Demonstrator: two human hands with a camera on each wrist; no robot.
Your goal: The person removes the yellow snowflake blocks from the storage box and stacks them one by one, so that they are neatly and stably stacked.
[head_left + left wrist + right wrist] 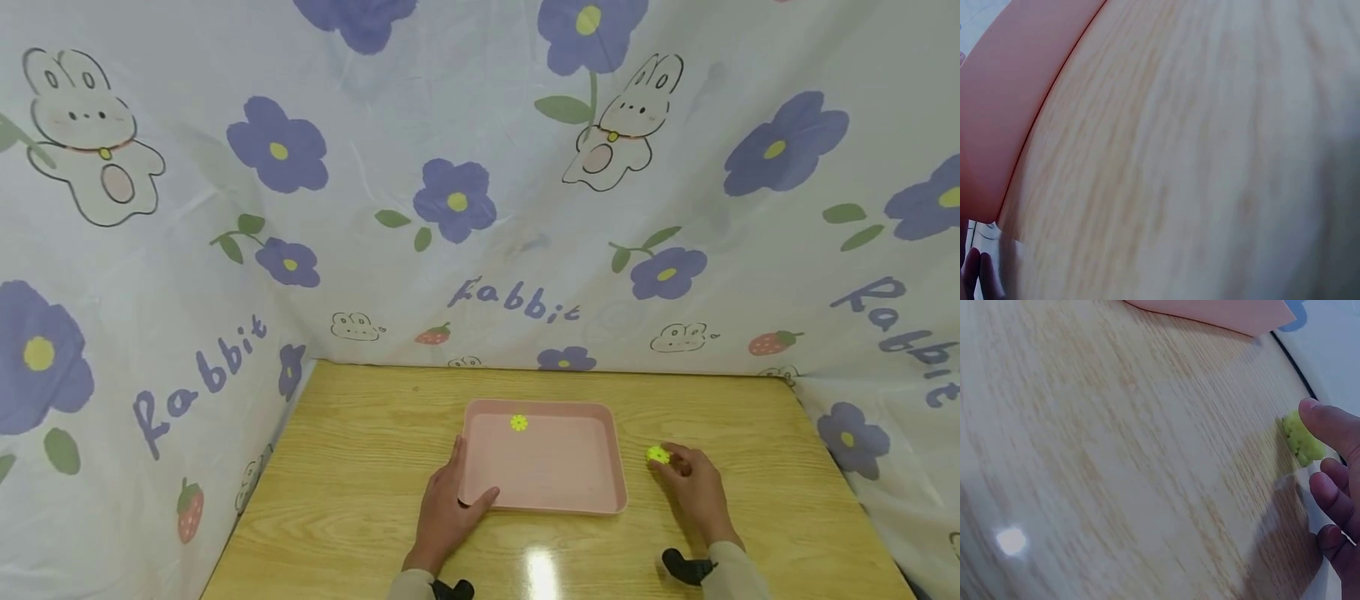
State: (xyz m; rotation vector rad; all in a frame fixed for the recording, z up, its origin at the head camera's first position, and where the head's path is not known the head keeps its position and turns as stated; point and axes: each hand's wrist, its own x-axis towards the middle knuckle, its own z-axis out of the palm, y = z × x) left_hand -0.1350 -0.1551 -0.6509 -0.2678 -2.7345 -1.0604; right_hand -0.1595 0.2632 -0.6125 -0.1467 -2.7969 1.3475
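A shallow pink tray (543, 507) lies on the table. My left hand (446, 508) holds its front left corner, the fingers along the left side and the thumb over the front rim. A yellow-green notched, flower-shaped disc (519, 423) is inside the tray near the back left. To the right of the tray, my right hand (693, 487) pinches another yellow-green notched disc (657, 455) between thumb and fingers, just above the table. The right wrist view shows this disc (1302, 440) partly hidden behind the thumb. Only a few left fingertips (970, 269) show in the left wrist view.
The wood-grain table (360, 467) extends around the tray on all sides. A white cloth (360, 250) printed with rabbits and purple flowers hangs behind it and along both sides. Black straps (686, 567) sit at the wrists.
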